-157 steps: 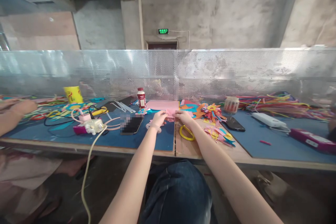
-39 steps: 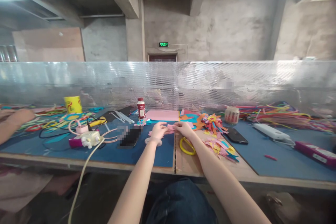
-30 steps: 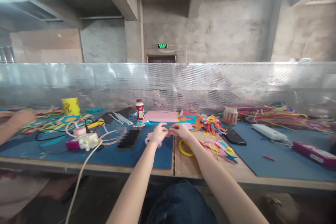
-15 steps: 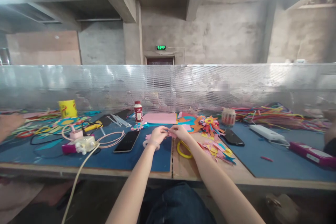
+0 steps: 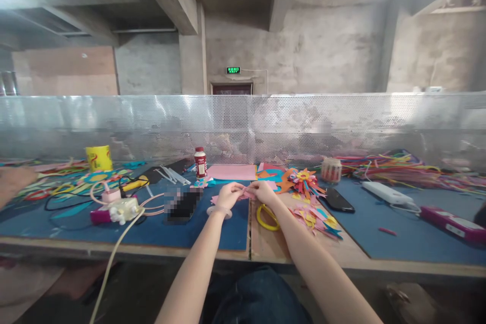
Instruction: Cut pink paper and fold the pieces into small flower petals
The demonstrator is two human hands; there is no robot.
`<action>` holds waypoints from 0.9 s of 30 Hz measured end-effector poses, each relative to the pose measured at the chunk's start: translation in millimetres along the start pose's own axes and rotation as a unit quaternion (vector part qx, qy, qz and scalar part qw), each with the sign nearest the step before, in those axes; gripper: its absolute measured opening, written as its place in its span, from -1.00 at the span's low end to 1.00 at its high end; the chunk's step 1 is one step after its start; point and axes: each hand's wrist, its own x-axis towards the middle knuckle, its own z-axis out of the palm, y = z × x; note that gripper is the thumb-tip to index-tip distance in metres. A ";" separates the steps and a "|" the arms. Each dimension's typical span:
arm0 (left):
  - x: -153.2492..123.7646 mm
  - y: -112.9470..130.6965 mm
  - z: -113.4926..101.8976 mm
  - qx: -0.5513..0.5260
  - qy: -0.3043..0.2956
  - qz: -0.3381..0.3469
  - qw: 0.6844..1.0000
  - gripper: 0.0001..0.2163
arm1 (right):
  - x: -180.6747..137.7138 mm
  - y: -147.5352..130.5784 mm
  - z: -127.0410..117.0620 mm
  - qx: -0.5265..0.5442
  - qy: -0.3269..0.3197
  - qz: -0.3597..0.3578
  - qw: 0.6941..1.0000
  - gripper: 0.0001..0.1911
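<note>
My left hand [image 5: 229, 195], with a pale bangle [image 5: 214, 212] on its wrist, pinches one side of a small pink piece of paper or foam [image 5: 247, 193]. On the other side my right hand [image 5: 264, 193] pinches the same piece, so both sets of fingertips nearly meet. Fingers cover most of it. Below my right hand lies a yellow ring [image 5: 267, 217], partly behind the forearm. Pink, yellow and blue scraps [image 5: 315, 218] are heaped to its right, and a flower of coloured strips [image 5: 304, 179] lies behind them.
Beyond my hands are a pink sheet [image 5: 231, 172] and a red bottle [image 5: 200, 162]. A blurred-out dark phone [image 5: 183, 206], a power strip [image 5: 123, 209] with cables and a yellow tub [image 5: 98, 158] are left. Another phone [image 5: 339, 199] lies right. A co-worker's hand [image 5: 17, 182] shows far left.
My fingers have shifted slightly on the pink piece, both hands staying close together. The view has tilted very slightly. Little else differs.
</note>
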 end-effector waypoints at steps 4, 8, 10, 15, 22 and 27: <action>0.8 -0.7 0.2 0.016 0.022 0.003 1.000 -0.89 | -1.1 -3.7 -3.4 -0.008 -0.002 -0.007 1.000 -0.77; 0.3 -0.8 0.7 0.024 0.030 0.005 0.999 -0.89 | -1.2 -4.2 -6.2 -0.021 -0.001 0.000 1.000 -0.77; 0.2 -1.1 0.6 0.027 0.029 0.006 0.999 -0.89 | -1.3 -2.7 -6.5 -0.024 -0.002 0.003 1.000 -0.76; 1.3 -2.2 -0.4 0.034 0.036 0.007 0.999 -0.89 | -1.4 1.4 -6.7 -0.025 -0.009 0.007 1.000 -0.75; 1.8 -2.6 -0.3 0.035 0.040 0.005 0.999 -0.88 | -1.1 2.0 -8.2 -0.015 -0.015 -0.003 1.000 -0.76; 2.5 -4.7 0.0 0.033 0.046 -0.004 0.998 -0.89 | -2.1 3.9 -7.6 -0.004 -0.016 -0.006 1.000 -0.74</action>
